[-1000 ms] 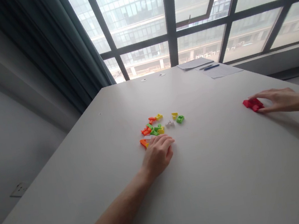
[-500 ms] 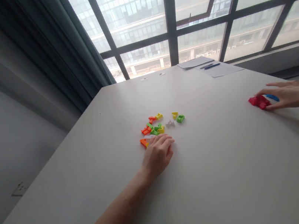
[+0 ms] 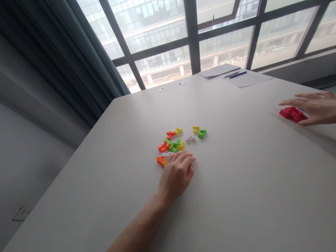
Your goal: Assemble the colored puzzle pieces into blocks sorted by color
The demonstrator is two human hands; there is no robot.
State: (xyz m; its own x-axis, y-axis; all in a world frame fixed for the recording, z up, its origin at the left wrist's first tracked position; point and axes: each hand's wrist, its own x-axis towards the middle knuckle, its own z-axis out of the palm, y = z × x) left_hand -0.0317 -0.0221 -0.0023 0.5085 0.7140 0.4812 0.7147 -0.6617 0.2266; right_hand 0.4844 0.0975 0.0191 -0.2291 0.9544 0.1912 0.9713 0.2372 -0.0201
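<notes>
My left hand (image 3: 177, 173) rests loosely on the table beside the small plastic toy pieces, fingers extended to the right and holding nothing I can see. It partly hides an orange piece (image 3: 161, 160) and a white piece (image 3: 166, 155). Just beyond lie a red-orange piece (image 3: 164, 147), a green piece (image 3: 176, 143), a yellow piece (image 3: 178, 131) and a pale grey piece (image 3: 190, 139). At the right, my right hand (image 3: 318, 108) is spread over a cluster of red pieces (image 3: 292, 114), thumb and fingers apart. A blue piece (image 3: 301, 110) is mostly hidden behind that hand.
A green piece (image 3: 202, 134) lies at the right of the scattered group. Papers (image 3: 252, 79) and a blue pen (image 3: 238, 74) are at the table's far edge, below the window. A dark curtain (image 3: 58, 45) hangs at the left.
My right hand has shifted slightly left, its fingers stretching farther over the red pieces. Less of the blue piece shows now. My left hand stays almost still.
</notes>
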